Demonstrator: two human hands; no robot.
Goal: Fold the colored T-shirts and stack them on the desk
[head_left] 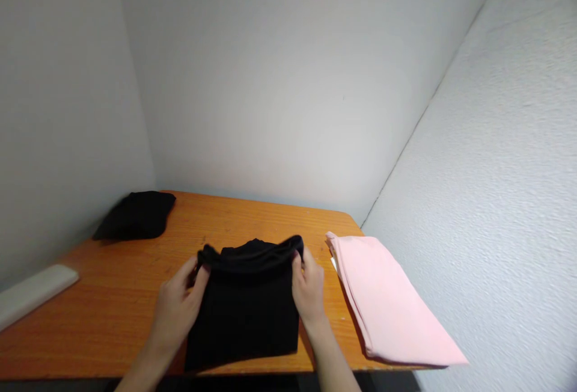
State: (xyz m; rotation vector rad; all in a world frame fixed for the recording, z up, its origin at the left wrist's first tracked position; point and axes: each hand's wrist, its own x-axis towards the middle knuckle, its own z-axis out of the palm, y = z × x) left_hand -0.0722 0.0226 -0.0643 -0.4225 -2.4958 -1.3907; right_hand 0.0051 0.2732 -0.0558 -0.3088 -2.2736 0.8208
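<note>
A black cloth garment (243, 320) lies folded near the front edge of the table, its upper edge raised between my two hands. My left hand (183, 299) pinches the left end of that edge, thumb on the near side. At the right end, my right hand (309, 287) grips the same edge with its thumb in front. The raised edge sags a little between them, and some of the black fabric shows behind it. Which kind of garment it is cannot be made out.
A folded pink garment (392, 302) lies to the right, its corner reaching past the table's front edge. Another black cloth (137, 214) rests at the back left. A long white object (36, 293) is at the left edge. White walls border the wooden table (126, 296).
</note>
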